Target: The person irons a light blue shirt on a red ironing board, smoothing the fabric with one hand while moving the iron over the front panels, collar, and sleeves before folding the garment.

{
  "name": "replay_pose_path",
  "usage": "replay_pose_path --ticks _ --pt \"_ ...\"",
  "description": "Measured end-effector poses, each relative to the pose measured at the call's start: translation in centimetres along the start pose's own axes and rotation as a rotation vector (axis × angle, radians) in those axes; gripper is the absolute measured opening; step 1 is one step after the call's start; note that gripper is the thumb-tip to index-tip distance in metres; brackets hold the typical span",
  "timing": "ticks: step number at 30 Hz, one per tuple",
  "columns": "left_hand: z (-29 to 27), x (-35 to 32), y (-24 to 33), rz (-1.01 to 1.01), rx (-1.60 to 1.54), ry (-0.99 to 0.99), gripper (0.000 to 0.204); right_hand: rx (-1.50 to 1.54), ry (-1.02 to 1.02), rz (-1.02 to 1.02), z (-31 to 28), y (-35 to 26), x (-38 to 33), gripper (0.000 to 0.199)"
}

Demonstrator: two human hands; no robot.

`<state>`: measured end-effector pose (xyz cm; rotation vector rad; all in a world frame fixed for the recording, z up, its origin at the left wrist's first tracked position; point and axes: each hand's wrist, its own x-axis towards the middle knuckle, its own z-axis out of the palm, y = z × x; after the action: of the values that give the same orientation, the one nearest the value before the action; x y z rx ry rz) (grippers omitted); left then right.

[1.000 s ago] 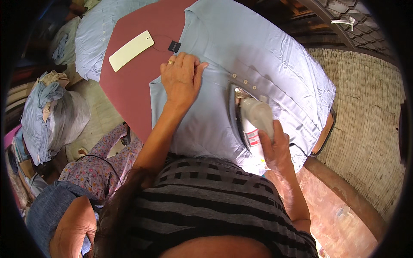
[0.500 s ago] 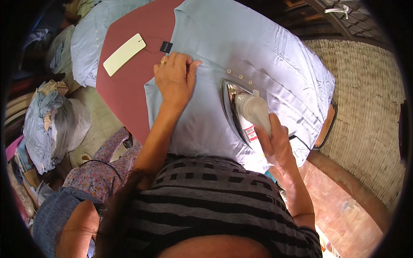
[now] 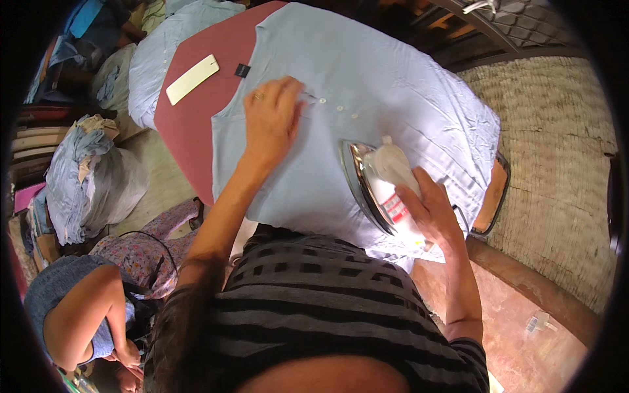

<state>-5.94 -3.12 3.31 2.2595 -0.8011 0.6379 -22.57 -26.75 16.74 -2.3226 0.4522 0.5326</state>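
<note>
A light blue buttoned garment lies spread over a red-brown ironing board. My left hand is on its upper part, by the neckline. The fingers curl together at the front edge, pinching the cloth close to the top button; they are slightly blurred. My right hand grips the handle of a steam iron with a whitish body and a metal soleplate. The iron is on the cloth below the row of buttons, tip pointing away from me. A dark neck label shows at the collar.
A pale hang tag lies on the board's bare left part. More blue garments are heaped beyond it. A bagged bundle of clothes stands at the left. Another person sits low at my left. The board's metal frame end juts out right.
The garment's button edge has shifted left along with the cloth at my left hand. The iron has come slightly nearer to me. The seated person at lower left shows more.
</note>
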Motion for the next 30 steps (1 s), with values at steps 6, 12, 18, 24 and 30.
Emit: replay_pose_path --ticks 6,12,18,24,30 --pt "0.3 -4.0 2.8 0.011 0.21 -0.418 0.059 0.063 0.21 -0.016 -2.7 7.9 -6.4 0.03" --pt "3.6 -2.7 8.1 0.062 -0.003 -0.357 0.066 -0.095 0.288 -0.121 -6.0 12.9 -6.5 0.046" --pt "8.7 -3.1 10.4 -0.086 0.132 -0.355 0.065 -0.125 0.237 -0.244 -7.0 14.0 -1.9 0.036" --pt "8.2 -3.1 10.2 -0.086 0.184 -0.371 0.065 -0.059 0.122 -0.245 -6.4 11.5 2.2 0.035" --pt "7.9 -3.4 10.5 -0.105 0.232 -0.373 0.058 -0.11 0.0 -0.212 -7.5 11.8 1.7 0.04"
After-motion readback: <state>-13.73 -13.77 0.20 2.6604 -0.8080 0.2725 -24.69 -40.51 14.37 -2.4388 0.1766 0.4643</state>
